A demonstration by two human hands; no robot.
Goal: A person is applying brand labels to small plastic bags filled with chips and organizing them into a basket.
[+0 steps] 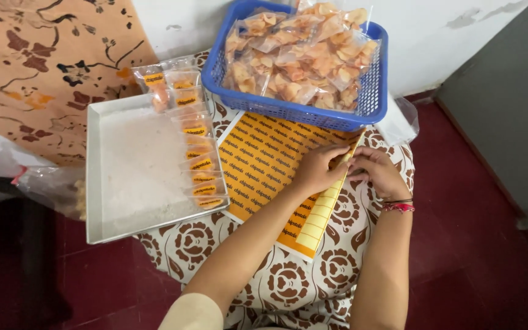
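Note:
An orange sticker sheet (pixel 264 156) printed with rows of small labels lies on a patterned cloth (pixel 288 281). My left hand (pixel 319 170) presses on its right part, fingers pinched at the sheet's edge. My right hand (pixel 379 172), with bracelets at the wrist, pinches the same spot from the right, at a paler strip (pixel 322 214) where labels are gone. A blue plastic basket (pixel 288 110) beyond the sheet is heaped with clear packets of orange chips (pixel 304 52).
A metal tray (pixel 96 177) at the left holds a row of labelled chip packets (pixel 197 146) along its right side. A clear plastic bag (pixel 50 186) lies left of it. White wall behind, dark red floor around, grey door (pixel 508 110) at right.

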